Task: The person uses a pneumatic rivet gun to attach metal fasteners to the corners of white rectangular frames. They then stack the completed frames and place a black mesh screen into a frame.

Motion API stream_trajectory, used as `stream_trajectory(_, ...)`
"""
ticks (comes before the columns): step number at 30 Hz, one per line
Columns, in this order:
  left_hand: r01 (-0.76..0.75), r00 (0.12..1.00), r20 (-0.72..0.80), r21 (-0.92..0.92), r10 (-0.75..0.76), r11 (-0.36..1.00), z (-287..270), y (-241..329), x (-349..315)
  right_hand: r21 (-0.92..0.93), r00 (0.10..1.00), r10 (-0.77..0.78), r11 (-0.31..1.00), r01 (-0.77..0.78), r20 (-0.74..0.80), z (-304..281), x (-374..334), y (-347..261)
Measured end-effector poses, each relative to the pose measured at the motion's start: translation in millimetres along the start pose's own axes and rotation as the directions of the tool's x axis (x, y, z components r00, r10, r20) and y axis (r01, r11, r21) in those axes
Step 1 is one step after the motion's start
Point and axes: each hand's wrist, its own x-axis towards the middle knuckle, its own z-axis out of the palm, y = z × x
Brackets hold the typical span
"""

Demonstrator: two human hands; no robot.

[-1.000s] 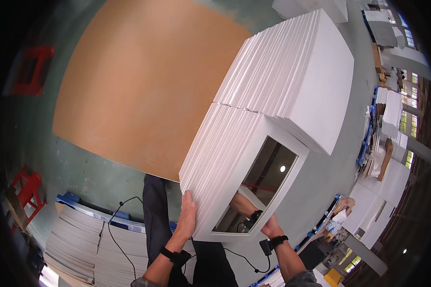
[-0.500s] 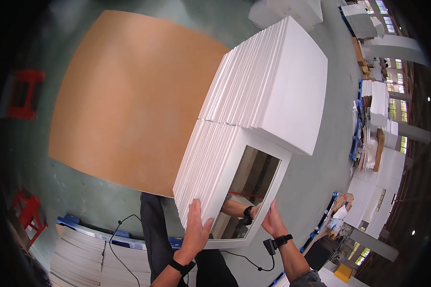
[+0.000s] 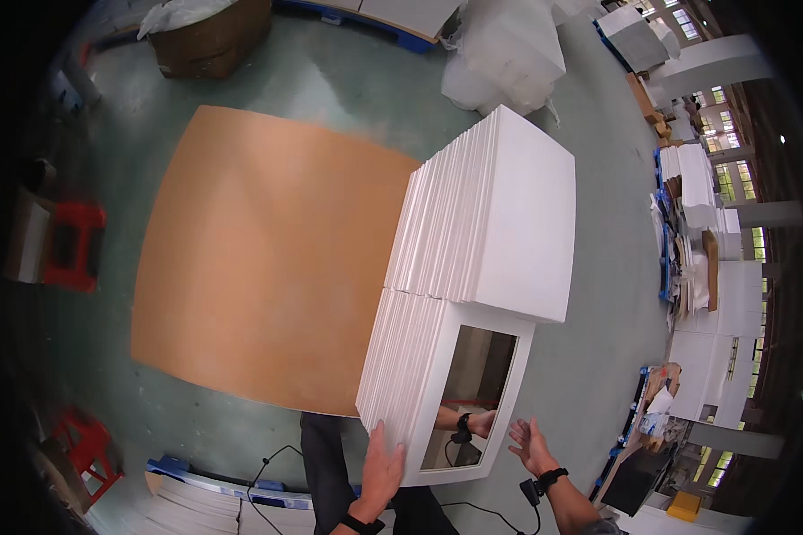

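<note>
A near stack of white panels (image 3: 403, 357) stands on edge. Its outermost piece is a white-framed mirror (image 3: 477, 392), and the glass reflects a forearm and hand. My left hand (image 3: 384, 468) lies with outstretched fingers against the near end of the panel edges, close to the frame's lower left corner. Just off the frame's right side is my right hand (image 3: 532, 448), fingers spread, nothing in it, a gap between it and the frame. Behind the mirror stack stands a second stack of white panels (image 3: 522, 214). Both stacks adjoin a large brown board (image 3: 259, 259).
Red stools (image 3: 78, 245) stand at the left. A plastic-wrapped white stack (image 3: 509, 58) and a brown box (image 3: 210, 45) are at the far side. Pallets with boards (image 3: 691, 196) line the right. Nearer me, more panels (image 3: 196, 504) lie on a pallet; a black cable (image 3: 268, 464) trails beside my leg.
My right hand has come away from the mirror frame's right edge. My left hand stays on the panel edges. The view has shifted, showing more of the far floor.
</note>
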Motion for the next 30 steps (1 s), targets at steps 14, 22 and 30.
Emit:
stream_trajectory(14,0.238,0.970,0.077,-0.082,-0.232,0.968,-131,-52,-15,0.217,0.988,0.125,0.966,-0.143,0.095,26,-120,109)
stream_trajectory(22,0.179,0.984,-0.028,0.021,-0.179,0.984,-197,15,-32,0.297,0.947,0.006,0.949,-0.107,0.322,86,-171,123)
stream_trajectory(30,0.116,0.946,0.262,0.276,-0.191,0.954,-182,29,-71,0.502,0.961,-0.003,0.853,-0.142,0.277,117,-212,193)
